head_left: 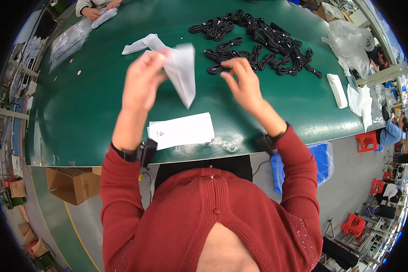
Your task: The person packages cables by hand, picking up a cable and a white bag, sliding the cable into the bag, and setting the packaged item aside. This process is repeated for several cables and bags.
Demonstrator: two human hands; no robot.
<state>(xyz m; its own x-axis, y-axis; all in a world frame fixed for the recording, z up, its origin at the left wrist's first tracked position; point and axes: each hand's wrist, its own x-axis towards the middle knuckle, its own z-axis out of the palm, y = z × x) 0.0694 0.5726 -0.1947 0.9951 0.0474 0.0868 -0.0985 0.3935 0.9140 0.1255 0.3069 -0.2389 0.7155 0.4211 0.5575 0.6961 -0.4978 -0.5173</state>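
My left hand (143, 81) pinches the top corner of a white translucent plastic bag (182, 75), which hangs above the green table. Over the table's right half, my right hand (244, 84) is raised with thumb and fingers apart and nothing between them. Its fingertips lie close to the near edge of a pile of coiled black cables (276, 43); I cannot tell whether they touch. A stack of flat white bags (183, 130) lies in front of me near the table edge. Beyond my left hand rests another white bag or sleeve (143, 44), partly hidden behind the held one.
At the far left another person's hands (93, 13) hold clear plastic bags. Crumpled clear plastic (349, 43) and a white roll (337, 90) lie along the right edge. Below the table are a cardboard box (75, 185) and a blue bundle (319, 165) in plastic.
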